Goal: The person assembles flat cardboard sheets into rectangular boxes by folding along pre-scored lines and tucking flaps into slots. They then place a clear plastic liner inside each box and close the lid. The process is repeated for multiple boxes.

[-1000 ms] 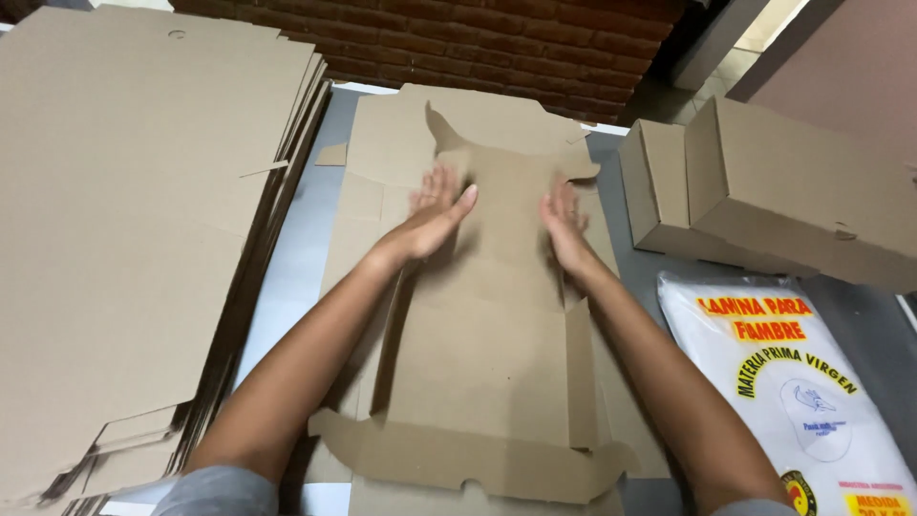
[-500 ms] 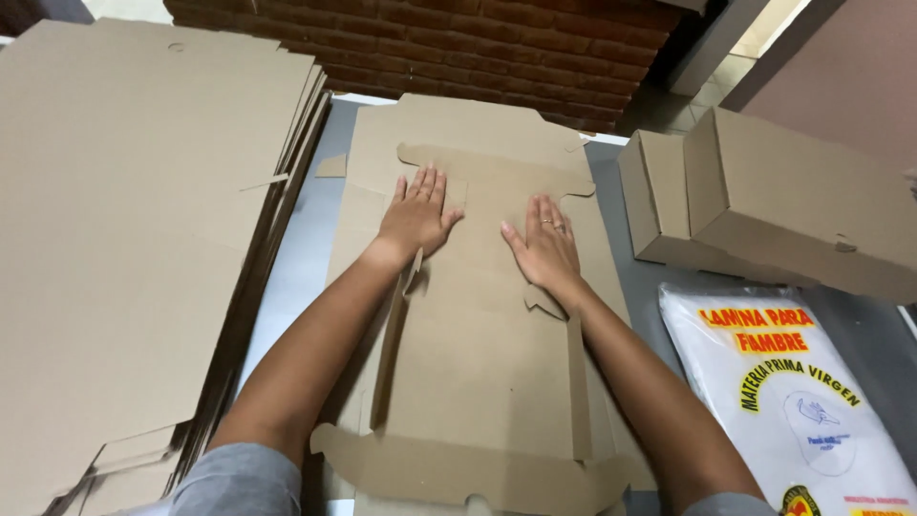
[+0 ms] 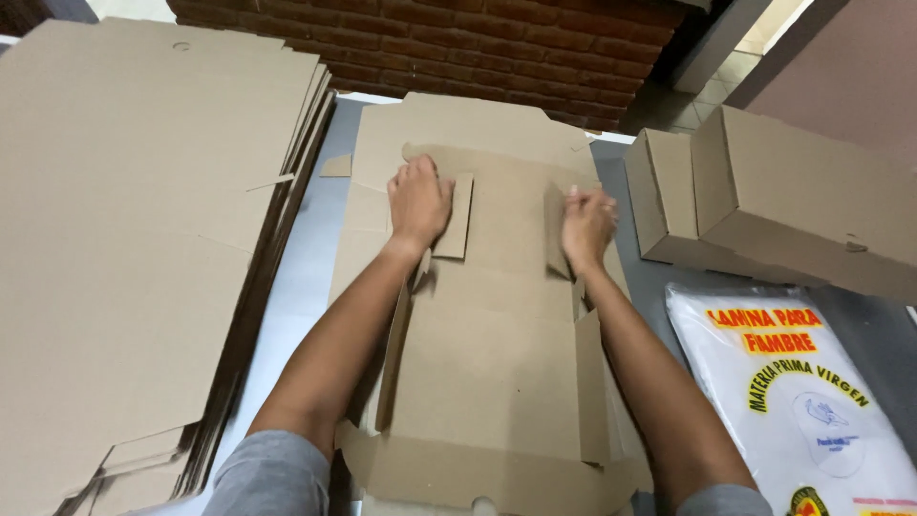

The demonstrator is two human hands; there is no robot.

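Nearest to me, at 6 o'clock, I see the near flap of the flat cardboard box blank (image 3: 487,382) lying on the grey table (image 3: 296,277), with both forearms reaching over it. The blank fills the centre of my view, and its long side panels stand slightly raised along both edges.

Farther up, at about 11 o'clock from centre, my left hand (image 3: 417,199) lies palm down on the blank, fingers close together and curled over a small side flap (image 3: 456,218) that is folded inward. At about 1 o'clock my right hand (image 3: 586,222) presses the matching flap (image 3: 555,229) on the other side, fingers bent and close together; it is blurred, so I cannot tell the exact grip.

At 9 o'clock sits a tall stack of flat cardboard sheets (image 3: 143,239). At 4 o'clock lies a white plastic bag (image 3: 802,401) with printed lettering, and at 2 o'clock a folded cardboard box (image 3: 793,205). Farthest, at 12 o'clock, runs a brick wall (image 3: 458,43).
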